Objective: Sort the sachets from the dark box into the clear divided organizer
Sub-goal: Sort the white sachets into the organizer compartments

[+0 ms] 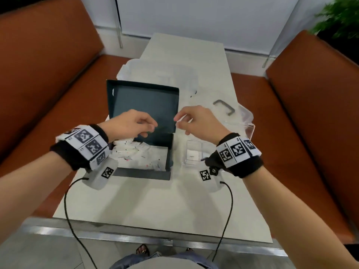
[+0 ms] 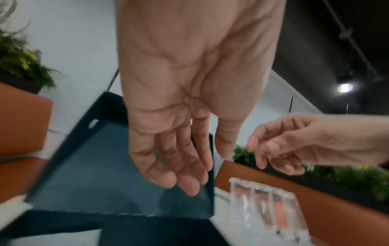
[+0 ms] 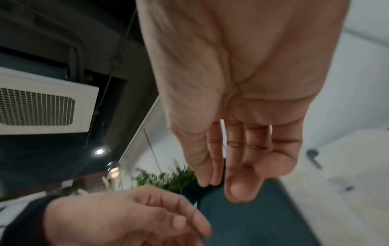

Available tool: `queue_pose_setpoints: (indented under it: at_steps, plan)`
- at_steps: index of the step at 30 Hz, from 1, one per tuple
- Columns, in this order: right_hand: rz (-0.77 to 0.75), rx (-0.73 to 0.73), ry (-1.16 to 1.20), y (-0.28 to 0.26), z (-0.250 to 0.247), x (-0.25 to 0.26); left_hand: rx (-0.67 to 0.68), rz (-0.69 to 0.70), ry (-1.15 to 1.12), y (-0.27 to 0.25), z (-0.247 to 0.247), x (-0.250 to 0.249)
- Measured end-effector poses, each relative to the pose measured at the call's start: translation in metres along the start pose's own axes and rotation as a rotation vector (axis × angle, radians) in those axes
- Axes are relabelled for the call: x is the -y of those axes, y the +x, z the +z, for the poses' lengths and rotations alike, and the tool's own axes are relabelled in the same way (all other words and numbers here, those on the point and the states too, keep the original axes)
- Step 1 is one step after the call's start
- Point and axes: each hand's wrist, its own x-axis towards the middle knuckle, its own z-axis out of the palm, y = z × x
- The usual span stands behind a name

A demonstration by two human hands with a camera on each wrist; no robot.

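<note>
Both wrists hover above the table, hands raised over the open dark box [image 1: 143,152].

Left hand [image 1: 129,124] has relaxed fingers holding nothing; sachets [image 1: 136,156] lie below them in the box. Right hand [image 1: 196,121] is loosely curled, seemingly empty; the clear divided organizer [image 1: 194,154] sits beneath. Best to pinch one sachet only.

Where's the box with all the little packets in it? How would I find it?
Look at the long pale table between the two orange benches. Near its middle, under the left hand, sits the dark box with its lid standing open behind it. It is the only dark thing there, filled with white sachets; the organizer beside it is clear.
</note>
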Motion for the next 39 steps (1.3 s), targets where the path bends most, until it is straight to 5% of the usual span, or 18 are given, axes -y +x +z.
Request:
queue_pose_setpoints:
  at_steps: [5, 9, 12, 22, 35, 39]
  plan:
    - [0.036, 0.412, -0.162, 0.042, 0.086, 0.021, 0.139, -0.101, 0.510, 0.002, -0.012, 0.051]
    - [0.110, 0.605, -0.565, 0.052, 0.134, 0.007, 0.321, -0.133, 0.770, 0.007, -0.002, 0.076]
    - [0.054, 0.603, -0.705, 0.048, 0.152, -0.002, 0.382, -0.111, 0.851, 0.008, 0.007, 0.084]
    - [0.244, 0.634, -0.488, 0.044, 0.169, -0.005, 0.401, -0.006, 0.728, 0.013, 0.034, 0.090]
    - [0.244, 0.507, -0.228, 0.036, 0.146, -0.003, 0.247, 0.050, 0.584, 0.015, 0.024, 0.102]
    - [0.168, 0.557, -0.361, 0.032, 0.151, -0.005, 0.235, 0.054, 0.539, 0.016, 0.019, 0.108]
